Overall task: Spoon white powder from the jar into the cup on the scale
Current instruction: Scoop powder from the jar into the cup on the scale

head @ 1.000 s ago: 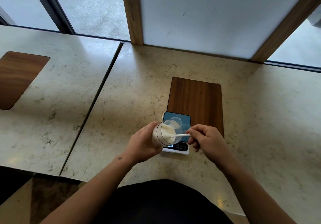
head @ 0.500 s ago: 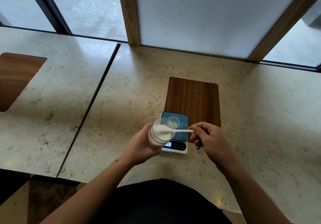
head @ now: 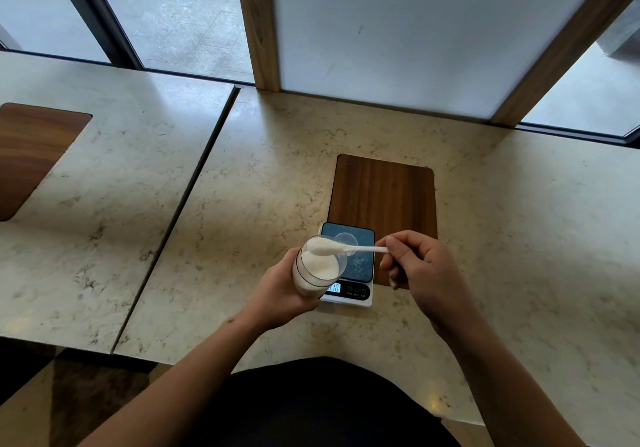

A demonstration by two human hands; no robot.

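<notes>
My left hand (head: pixel 277 296) grips a clear jar (head: pixel 317 268) half full of white powder, tilted and held just left of the scale. My right hand (head: pixel 420 266) pinches the handle of a white plastic spoon (head: pixel 341 247). Its bowl, heaped with powder, hovers over the jar's far rim. A small clear cup (head: pixel 346 241) stands on the dark blue plate of the white scale (head: pixel 356 270), partly hidden behind the spoon. The lit display of the scale shows digits at its front left.
The scale sits at the near end of a dark wooden inlay (head: pixel 384 197) in the marble tabletop (head: pixel 263 183). A seam divides this tabletop from a second one (head: pixel 104 176) on the left with another wooden inlay (head: pixel 31 155). A white panel and windows stand behind.
The spoon has lifted out of the powder and now sits loaded above the jar's rim. Both hands and the jar have shifted slightly left and lower against the scale.
</notes>
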